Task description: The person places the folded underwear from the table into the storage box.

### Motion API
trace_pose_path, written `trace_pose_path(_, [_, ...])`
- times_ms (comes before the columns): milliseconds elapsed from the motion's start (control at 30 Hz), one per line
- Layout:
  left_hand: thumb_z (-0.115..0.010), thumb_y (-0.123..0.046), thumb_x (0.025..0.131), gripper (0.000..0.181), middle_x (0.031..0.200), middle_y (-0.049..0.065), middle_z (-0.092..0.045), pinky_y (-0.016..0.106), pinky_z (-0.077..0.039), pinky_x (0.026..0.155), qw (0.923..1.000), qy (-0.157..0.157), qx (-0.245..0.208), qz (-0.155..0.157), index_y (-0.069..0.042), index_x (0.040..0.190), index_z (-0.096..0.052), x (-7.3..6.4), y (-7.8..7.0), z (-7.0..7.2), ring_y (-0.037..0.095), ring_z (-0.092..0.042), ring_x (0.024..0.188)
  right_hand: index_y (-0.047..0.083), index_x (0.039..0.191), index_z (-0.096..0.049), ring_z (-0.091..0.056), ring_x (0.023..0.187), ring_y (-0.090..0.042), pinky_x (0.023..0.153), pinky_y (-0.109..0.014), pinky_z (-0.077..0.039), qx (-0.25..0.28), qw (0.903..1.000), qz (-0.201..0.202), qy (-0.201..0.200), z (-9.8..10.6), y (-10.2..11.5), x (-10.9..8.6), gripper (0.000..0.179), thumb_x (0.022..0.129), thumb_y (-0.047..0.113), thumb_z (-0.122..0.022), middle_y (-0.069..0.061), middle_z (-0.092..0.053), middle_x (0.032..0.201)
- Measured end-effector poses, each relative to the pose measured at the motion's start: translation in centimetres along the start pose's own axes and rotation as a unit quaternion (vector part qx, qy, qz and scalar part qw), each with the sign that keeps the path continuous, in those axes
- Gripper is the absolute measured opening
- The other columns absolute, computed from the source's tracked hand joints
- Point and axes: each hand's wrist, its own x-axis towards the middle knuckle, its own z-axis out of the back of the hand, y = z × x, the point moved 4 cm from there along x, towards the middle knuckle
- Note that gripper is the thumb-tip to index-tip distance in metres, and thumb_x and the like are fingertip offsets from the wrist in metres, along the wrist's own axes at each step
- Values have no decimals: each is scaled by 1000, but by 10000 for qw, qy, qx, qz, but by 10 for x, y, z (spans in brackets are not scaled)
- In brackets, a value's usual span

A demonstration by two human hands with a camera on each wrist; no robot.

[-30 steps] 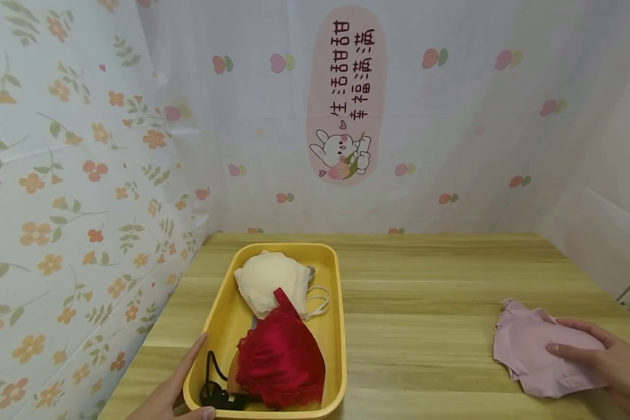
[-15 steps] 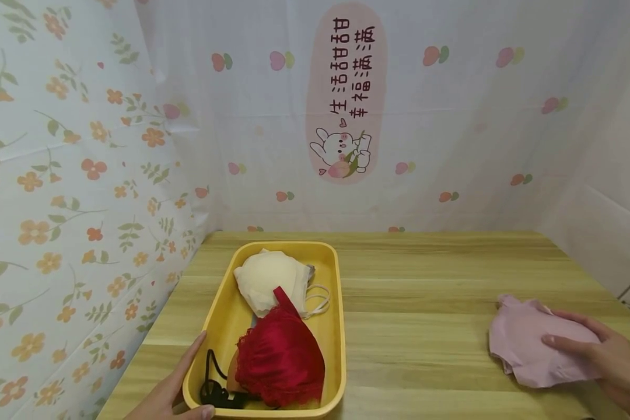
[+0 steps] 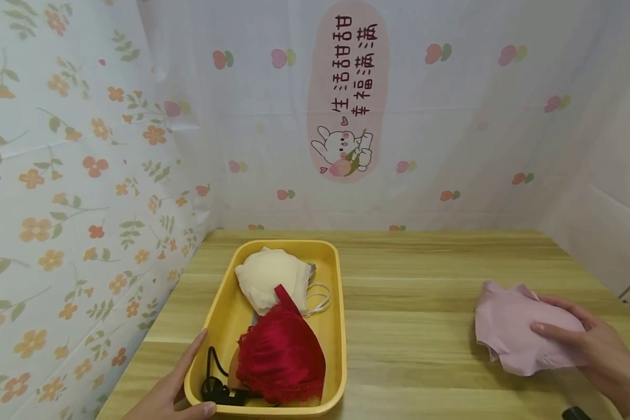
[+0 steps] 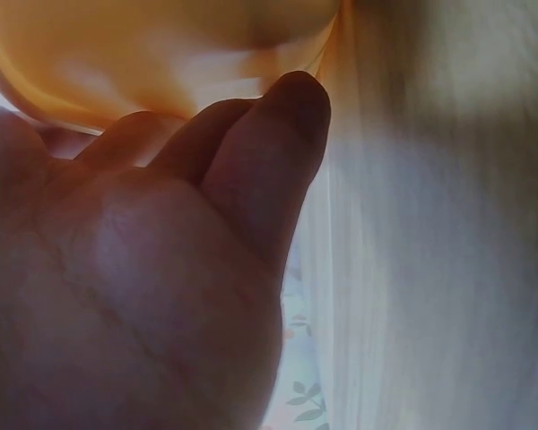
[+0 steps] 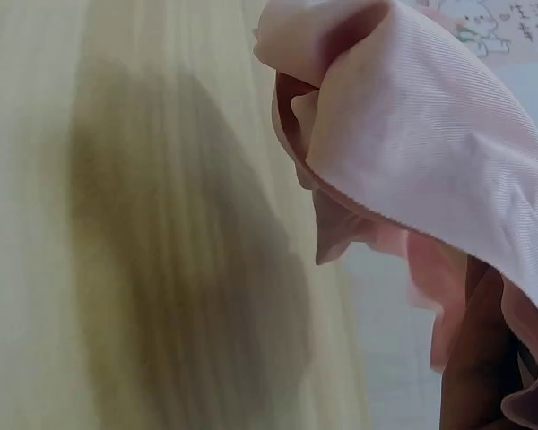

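My right hand (image 3: 593, 344) grips a folded lilac bra (image 3: 520, 332), thumb on top and fingers around its far side. In the right wrist view the bra (image 5: 421, 134) hangs over the wooden table, with a shadow beneath it. My left hand (image 3: 170, 385) holds the near left corner of a yellow bin (image 3: 341, 326), its thumb at the near rim and a finger along the left rim. The left wrist view shows the hand (image 4: 152, 260) against the bin's wall, some fingertips hidden. Inside lie a red bra (image 3: 283, 356) with lace edging and a cream bra (image 3: 270, 277).
A black corded item (image 3: 223, 392) lies in the bin's near left corner. The wooden table (image 3: 409, 303) extends right of the bin. Patterned sheets (image 3: 257, 134) bound the back and left. A dark object (image 3: 574, 413) shows at the lower right edge.
My right hand has moved left and slightly away from me with the lilac bra. The left hand and the bin have stayed in place.
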Motion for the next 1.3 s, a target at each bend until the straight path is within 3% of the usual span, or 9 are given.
trace_pose_path(200, [-65, -19, 96, 103, 164, 34, -2, 17, -50, 88, 9985, -148, 443, 272, -35, 160, 14, -1, -4, 2, -9, -49, 120, 41, 133, -58, -59, 91, -1, 69, -29, -57, -57, 9996, 136, 239, -11, 8, 7, 52, 99, 2, -59, 30, -56, 114])
trace_pose_path(367, [-65, -22, 96, 103, 165, 33, 0, 18, -50, 88, 9974, -236, 602, 330, -32, 161, 15, 2, -6, 3, 27, -46, 136, 38, 137, -57, -62, 92, -5, 69, -32, -59, 53, 9987, 241, 446, -25, 18, 16, 53, 99, 0, -58, 24, -57, 116])
trace_pose_path(433, [-65, -22, 96, 103, 164, 34, 1, 18, -50, 88, 9976, -230, 569, 310, -31, 161, 15, 3, -7, 2, 20, -47, 136, 36, 139, -56, -62, 93, -6, 70, -33, -59, 80, 9981, 284, 545, -32, 21, 19, 53, 99, 0, -58, 23, -55, 118])
trace_pose_path(600, [-66, -23, 96, 103, 164, 33, 1, 20, -51, 89, 9971, -270, 618, 339, -30, 161, 14, 2, -8, 2, 26, -44, 138, 34, 138, -57, -61, 95, -5, 71, -31, -59, 164, 9967, 374, 705, -47, 27, 25, 52, 99, 0, -57, 19, -51, 121])
trace_pose_path(667, [-66, -23, 96, 104, 164, 33, 0, 20, -51, 89, 9968, -307, 667, 331, -29, 161, 14, 2, -9, 2, 46, -37, 140, 34, 136, -57, -61, 95, -6, 71, -30, -58, 212, 9956, 443, 793, -52, 31, 27, 51, 99, -1, -56, 17, -52, 120])
trace_pose_path(933, [-67, -22, 96, 104, 164, 33, 0, 22, -51, 91, 9955, -389, 826, 247, -27, 162, 14, 0, -11, 1, 49, -34, 140, 29, 138, -55, -61, 97, -9, 73, -29, -58, 311, 9896, 699, 1220, -74, 47, 36, 51, 99, -4, -54, 12, -51, 125])
trace_pose_path(1133, [-68, -24, 95, 104, 166, 31, 0, 22, -50, 92, 9945, -482, 861, 361, -28, 162, 13, -2, -13, 2, 50, -30, 143, 27, 140, -55, -60, 98, -10, 73, -30, -59, 299, 9864, 803, 1404, -97, 56, 41, 52, 99, -4, -54, 9, -49, 128])
trace_pose_path(1300, [-69, -24, 95, 105, 166, 30, 0, 27, -52, 94, 9938, -541, 904, 355, -28, 162, 11, -3, -14, 2, 50, -31, 142, 25, 139, -55, -60, 98, -12, 71, -30, -59, 372, 9808, 1034, 1609, -111, 69, 45, 52, 98, -6, -53, 8, -47, 129])
